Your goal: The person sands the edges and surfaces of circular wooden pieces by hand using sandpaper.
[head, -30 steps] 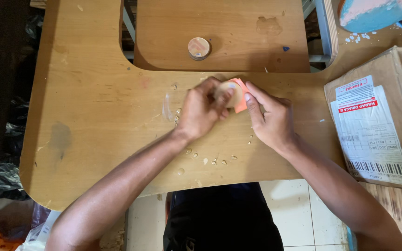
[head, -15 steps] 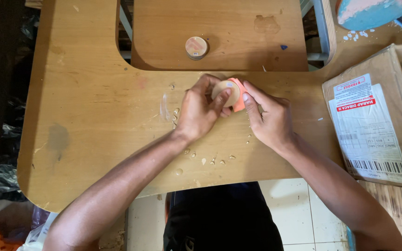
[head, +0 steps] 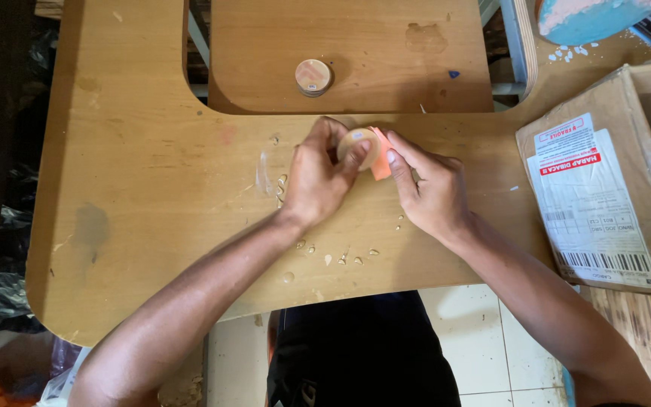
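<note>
A person's two hands meet over a worn wooden table [head: 152, 181], just on the near side of the table's deep cut-out [head: 348, 56]. The left hand [head: 318, 177] is closed around a small pale wooden disc [head: 357, 145], held on edge between thumb and fingers, while the right hand [head: 431, 188] presses an orange sanding block [head: 381, 162] against the disc's side, fingers clamped on the block. A second round wooden disc [head: 313, 77] lies flat inside the cut-out, well apart from the hands. Pale chips [head: 340, 256] dot the table nearer the person, and a cardboard box [head: 612, 196] sits to the right. Judged from the pose, the work goes best with the disc gripped firmly and turned evenly under light, steady pressure.
</note>
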